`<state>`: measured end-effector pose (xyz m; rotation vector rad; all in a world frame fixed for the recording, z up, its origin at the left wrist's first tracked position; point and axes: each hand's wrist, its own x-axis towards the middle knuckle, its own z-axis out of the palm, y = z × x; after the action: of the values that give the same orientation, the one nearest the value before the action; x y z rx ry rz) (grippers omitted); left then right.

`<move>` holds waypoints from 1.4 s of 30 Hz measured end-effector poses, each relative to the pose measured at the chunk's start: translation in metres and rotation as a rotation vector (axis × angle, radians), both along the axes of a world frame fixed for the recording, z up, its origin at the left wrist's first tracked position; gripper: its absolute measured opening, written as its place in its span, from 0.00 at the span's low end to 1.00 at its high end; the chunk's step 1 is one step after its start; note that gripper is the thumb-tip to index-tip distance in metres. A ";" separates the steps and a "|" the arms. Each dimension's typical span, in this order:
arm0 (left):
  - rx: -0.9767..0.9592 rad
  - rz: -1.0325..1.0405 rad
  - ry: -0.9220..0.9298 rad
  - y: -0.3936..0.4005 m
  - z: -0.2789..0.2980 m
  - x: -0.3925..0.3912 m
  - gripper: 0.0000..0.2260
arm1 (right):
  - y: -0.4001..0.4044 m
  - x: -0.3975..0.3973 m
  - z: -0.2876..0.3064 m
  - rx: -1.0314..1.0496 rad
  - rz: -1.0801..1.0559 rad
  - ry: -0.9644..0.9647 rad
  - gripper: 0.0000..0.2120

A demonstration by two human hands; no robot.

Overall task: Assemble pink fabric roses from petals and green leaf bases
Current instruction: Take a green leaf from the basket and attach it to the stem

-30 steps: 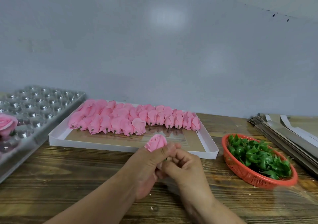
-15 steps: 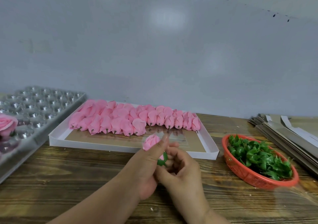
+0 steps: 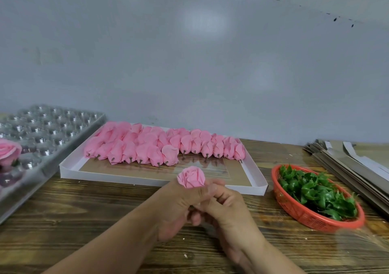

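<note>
left hand (image 3: 179,206) pinched a soft pink rosebud (image 3: 191,177) w/ layered fabric petals, held over the grainy wood table (image 3: 84,210). right hand (image 3: 227,208) curled tight under it, at the bud's base; what it gripped was hidden. more buds (image 3: 164,147) lay in rows in a shallow white tray (image 3: 69,168). jagged glossy green leaf bases (image 3: 315,191) filled an oval red mesh basket (image 3: 294,212) at right.
</note>
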<state>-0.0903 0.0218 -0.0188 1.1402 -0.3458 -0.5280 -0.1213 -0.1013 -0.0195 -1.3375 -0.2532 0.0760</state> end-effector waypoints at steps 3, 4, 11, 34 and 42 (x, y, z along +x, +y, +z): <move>0.030 -0.033 -0.055 0.003 0.002 0.000 0.21 | -0.001 0.000 0.003 0.016 0.053 0.099 0.03; 0.042 -0.031 -0.057 0.003 0.002 0.000 0.22 | -0.002 0.000 0.003 0.024 0.060 0.125 0.05; -0.006 0.057 0.073 -0.002 0.002 0.001 0.18 | -0.001 0.002 -0.003 0.090 0.054 0.131 0.05; 0.023 0.100 -0.095 -0.002 -0.006 0.001 0.24 | -0.001 0.001 -0.003 0.110 0.033 0.128 0.04; 0.079 0.150 -0.106 0.000 -0.005 0.006 0.10 | -0.023 0.008 0.013 -0.345 -0.496 -0.311 0.10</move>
<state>-0.0845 0.0221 -0.0236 1.2629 -0.3304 -0.3525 -0.1130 -0.1245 -0.0061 -1.7208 -0.1664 -0.5302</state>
